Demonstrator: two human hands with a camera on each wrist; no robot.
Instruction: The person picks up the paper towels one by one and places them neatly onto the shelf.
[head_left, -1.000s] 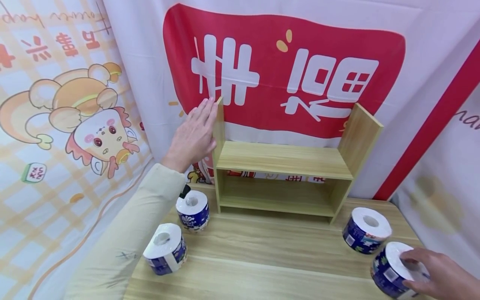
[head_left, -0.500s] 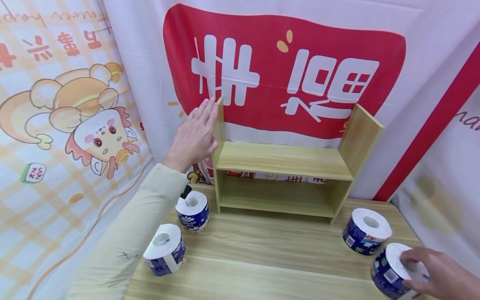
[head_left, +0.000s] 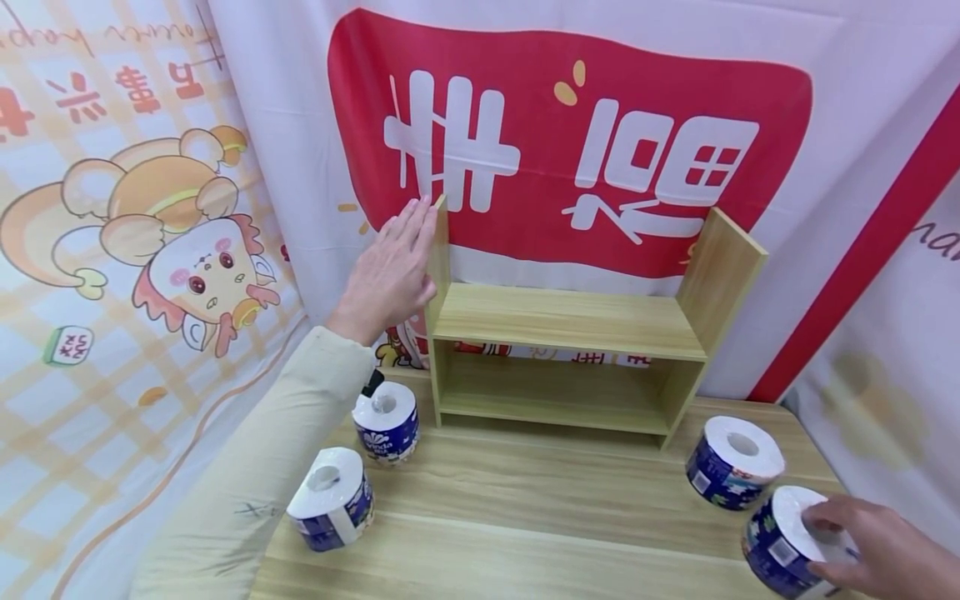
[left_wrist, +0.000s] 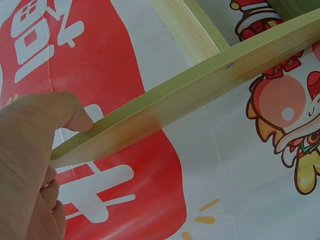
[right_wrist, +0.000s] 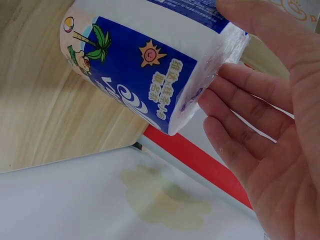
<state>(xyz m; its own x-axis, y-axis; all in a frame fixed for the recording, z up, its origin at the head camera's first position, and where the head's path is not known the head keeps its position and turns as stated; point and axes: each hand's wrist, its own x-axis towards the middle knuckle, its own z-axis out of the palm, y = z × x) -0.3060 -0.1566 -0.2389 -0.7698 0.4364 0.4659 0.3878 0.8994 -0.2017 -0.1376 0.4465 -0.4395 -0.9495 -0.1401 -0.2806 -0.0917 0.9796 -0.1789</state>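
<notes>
My left hand (head_left: 390, 271) is at the upper part of the left side panel (head_left: 437, 258) of a small wooden shelf (head_left: 570, 321). In the left wrist view the panel (left_wrist: 150, 117) passes between my thumb and the other fingers. At the lower right, my right hand (head_left: 877, 546) holds a roll of toilet paper (head_left: 780, 546) by its top end. The right wrist view shows the roll's blue wrapper (right_wrist: 135, 55), with thumb and fingers on its white end. Another roll (head_left: 733, 462) stands just behind it.
Two more toilet paper rolls stand on the left, one further back (head_left: 386, 425) and one nearer (head_left: 330, 500), close to my left sleeve (head_left: 255, 467). All are on a wooden table (head_left: 525, 508). A printed cloth (head_left: 540, 150) hangs behind the shelf.
</notes>
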